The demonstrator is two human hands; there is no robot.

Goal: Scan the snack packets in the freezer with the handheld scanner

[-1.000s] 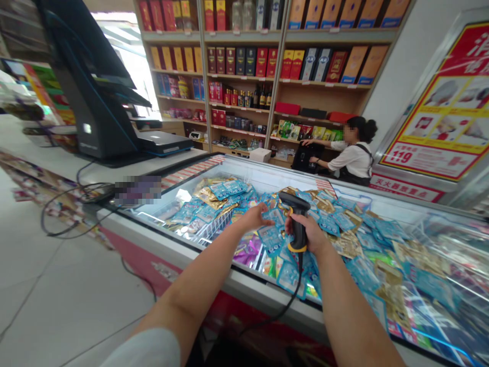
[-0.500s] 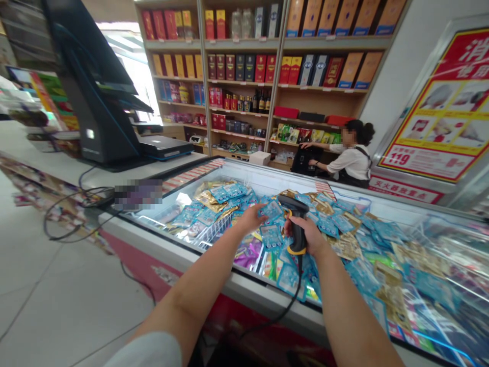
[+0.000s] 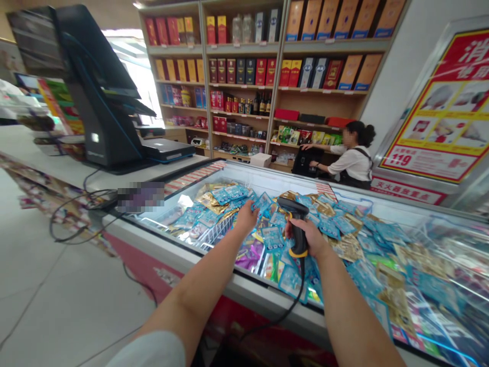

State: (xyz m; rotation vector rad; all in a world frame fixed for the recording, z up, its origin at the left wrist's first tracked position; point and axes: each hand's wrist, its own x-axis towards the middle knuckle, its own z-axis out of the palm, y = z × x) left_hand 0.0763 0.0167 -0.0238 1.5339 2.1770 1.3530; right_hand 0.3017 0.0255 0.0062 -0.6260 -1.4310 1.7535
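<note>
My right hand (image 3: 310, 236) is wrapped round the grip of a black and yellow barcode scanner (image 3: 293, 206), whose head points away over the freezer. A black cable runs down from its base. To its left, my left hand (image 3: 246, 218) pinches the near edge of a small blue packet (image 3: 263, 202), which is tilted up; its fingertips are partly hidden. Beneath both hands lies a loose heap of blue packets (image 3: 272, 238) and gold packets (image 3: 346, 247), spread over the glass top of a chest freezer (image 3: 183, 252).
A black checkout terminal (image 3: 103, 102) stands on the counter (image 3: 72, 176) at left, with loose cables hanging off the edge. White wire baskets (image 3: 219, 230) show inside the freezer. A co-worker (image 3: 349, 158) bends near the shelves (image 3: 240, 46) of boxes and bottles.
My left hand has moved slightly left with the blue packet, which has turned and drawn away from the scanner. My right hand and the scanner stay nearly in place.
</note>
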